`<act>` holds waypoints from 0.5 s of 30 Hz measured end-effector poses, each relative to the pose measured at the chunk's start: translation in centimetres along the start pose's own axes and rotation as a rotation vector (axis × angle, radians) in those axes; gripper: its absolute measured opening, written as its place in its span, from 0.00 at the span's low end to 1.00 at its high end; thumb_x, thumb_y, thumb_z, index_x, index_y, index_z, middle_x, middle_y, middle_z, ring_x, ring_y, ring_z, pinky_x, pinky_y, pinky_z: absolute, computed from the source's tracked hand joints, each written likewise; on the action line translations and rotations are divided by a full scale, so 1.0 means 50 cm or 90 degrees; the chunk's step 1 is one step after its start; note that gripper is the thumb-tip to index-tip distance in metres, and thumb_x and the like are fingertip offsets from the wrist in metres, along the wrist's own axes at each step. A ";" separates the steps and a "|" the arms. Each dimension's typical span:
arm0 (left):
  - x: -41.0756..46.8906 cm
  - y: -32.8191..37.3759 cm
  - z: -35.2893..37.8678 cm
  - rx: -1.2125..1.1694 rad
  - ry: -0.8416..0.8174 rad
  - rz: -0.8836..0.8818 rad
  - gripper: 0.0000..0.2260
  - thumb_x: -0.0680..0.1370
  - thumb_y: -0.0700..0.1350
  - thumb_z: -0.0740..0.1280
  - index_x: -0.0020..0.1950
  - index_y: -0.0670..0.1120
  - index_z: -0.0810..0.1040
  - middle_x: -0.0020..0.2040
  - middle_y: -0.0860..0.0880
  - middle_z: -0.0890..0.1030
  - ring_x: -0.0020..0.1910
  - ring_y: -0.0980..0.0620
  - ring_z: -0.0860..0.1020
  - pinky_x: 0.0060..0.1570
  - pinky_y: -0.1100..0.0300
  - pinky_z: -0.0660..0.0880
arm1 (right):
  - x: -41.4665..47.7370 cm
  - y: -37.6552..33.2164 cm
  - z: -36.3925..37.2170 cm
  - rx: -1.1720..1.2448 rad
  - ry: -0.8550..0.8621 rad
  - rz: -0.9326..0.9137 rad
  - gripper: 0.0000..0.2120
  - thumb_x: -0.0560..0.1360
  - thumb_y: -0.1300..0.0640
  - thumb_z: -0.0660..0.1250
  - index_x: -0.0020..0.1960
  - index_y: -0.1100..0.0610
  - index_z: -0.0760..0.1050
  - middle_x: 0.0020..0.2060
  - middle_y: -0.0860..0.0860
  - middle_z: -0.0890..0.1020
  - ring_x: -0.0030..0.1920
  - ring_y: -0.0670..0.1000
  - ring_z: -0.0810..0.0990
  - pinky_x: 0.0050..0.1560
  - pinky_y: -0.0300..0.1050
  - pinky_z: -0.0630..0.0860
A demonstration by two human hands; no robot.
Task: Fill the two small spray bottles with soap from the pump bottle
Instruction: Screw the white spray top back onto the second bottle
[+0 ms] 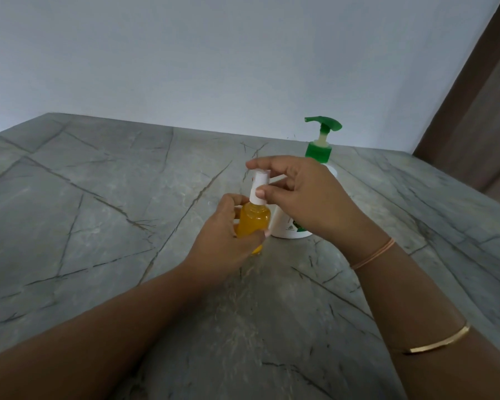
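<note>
A grey, stone-patterned table [98, 197] crossed by dark vein lines is seen from above, with a pale wall [185, 53] behind its far edge and a brown panel [479, 111] beyond its far right corner.

Toward the middle of the table, nearer the far edge than the near one, a small spray bottle [254, 219] is held roughly upright. It is clear and filled almost to the neck with orange-yellow liquid. Its lower body is gripped by the left hand [225, 241], whose fingers and thumb are curled around it from the left side. Whether the base rests on the table cannot be told, since it is mostly covered by the hand.

The bottle's white spray cap [259, 183] is pinched by the right hand [306, 197], with the thumb on the near side and the fingertips over the top and far side.

Just behind and to the right of the small bottle, the pump bottle [319, 153] is stood on the table, closer to the far edge. It is white with a green collar and green pump head, and is partly hidden by the right hand.

A peach thread band [373, 254] is worn on the right wrist, and a gold bangle [433, 342] on the forearm.
</note>
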State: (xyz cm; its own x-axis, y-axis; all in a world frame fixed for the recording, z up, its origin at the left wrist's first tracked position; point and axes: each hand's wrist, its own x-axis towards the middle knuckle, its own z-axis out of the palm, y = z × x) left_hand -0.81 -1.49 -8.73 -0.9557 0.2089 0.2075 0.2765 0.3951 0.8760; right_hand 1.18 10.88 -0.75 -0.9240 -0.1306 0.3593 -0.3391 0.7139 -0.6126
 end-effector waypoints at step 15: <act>-0.003 0.004 -0.003 0.018 -0.001 -0.011 0.25 0.73 0.52 0.69 0.66 0.53 0.62 0.67 0.53 0.69 0.57 0.57 0.67 0.52 0.62 0.67 | 0.010 -0.020 -0.012 -0.067 -0.024 0.015 0.17 0.73 0.59 0.70 0.61 0.52 0.76 0.56 0.48 0.80 0.48 0.45 0.79 0.43 0.28 0.69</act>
State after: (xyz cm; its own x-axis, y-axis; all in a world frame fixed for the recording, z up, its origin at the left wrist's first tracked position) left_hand -0.61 -1.57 -8.50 -0.9604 0.2026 0.1912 0.2621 0.4245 0.8667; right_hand 1.18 10.51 0.48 -0.9383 -0.1373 0.3175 -0.2986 0.7849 -0.5429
